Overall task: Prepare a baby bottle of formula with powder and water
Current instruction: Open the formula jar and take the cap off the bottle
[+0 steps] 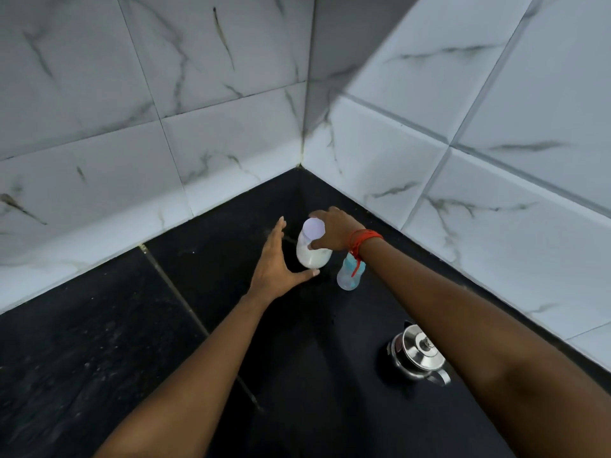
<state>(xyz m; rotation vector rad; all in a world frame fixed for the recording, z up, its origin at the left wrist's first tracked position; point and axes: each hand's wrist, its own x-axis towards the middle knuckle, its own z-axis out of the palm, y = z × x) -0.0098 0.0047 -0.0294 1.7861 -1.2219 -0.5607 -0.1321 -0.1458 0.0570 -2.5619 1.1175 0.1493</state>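
Note:
A clear plastic jar (310, 256) with a pale lavender lid and white powder in its lower part stands tilted on the black counter near the corner. My right hand (334, 231) grips it near the lid from the right. My left hand (276, 262) is spread open beside the jar's left side, thumb reaching under its base, fingers apart. A baby bottle (348, 276) with blue markings stands just right of the jar, partly hidden under my right wrist and its red thread band.
A steel kettle (416, 355) with a lid knob and handle sits on the black counter (165, 342) at the right, under my right forearm. White marble-look tiled walls (165, 143) meet in a corner right behind the jar.

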